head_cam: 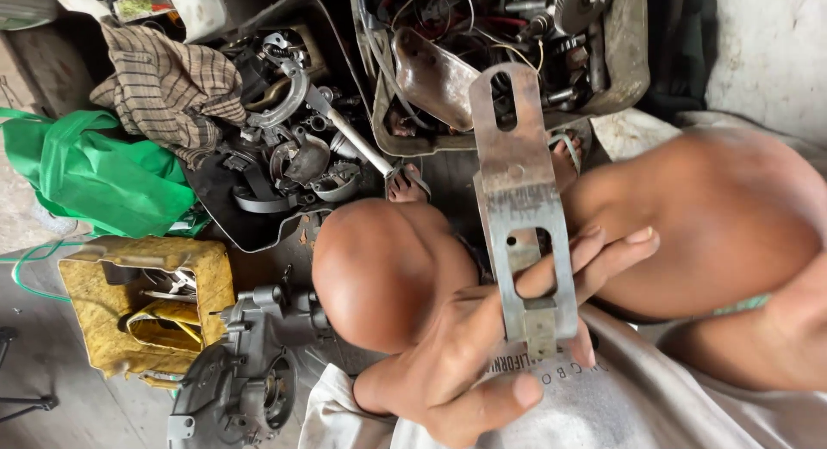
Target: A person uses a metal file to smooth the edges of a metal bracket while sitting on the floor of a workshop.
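Head view — left hand (482, 346) gripping slotted metal bracket (521, 199); green bag (86, 169) aside

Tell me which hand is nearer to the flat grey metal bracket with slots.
Left. The left hand holds the flat grey metal bracket with its fingers; the right hand is out of view.

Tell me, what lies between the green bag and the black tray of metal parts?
In the head view, a checked brown cloth lies between the green bag and the black tray.

The metal bracket (521, 208) stands between two knees, parts trays (603, 79) beyond.
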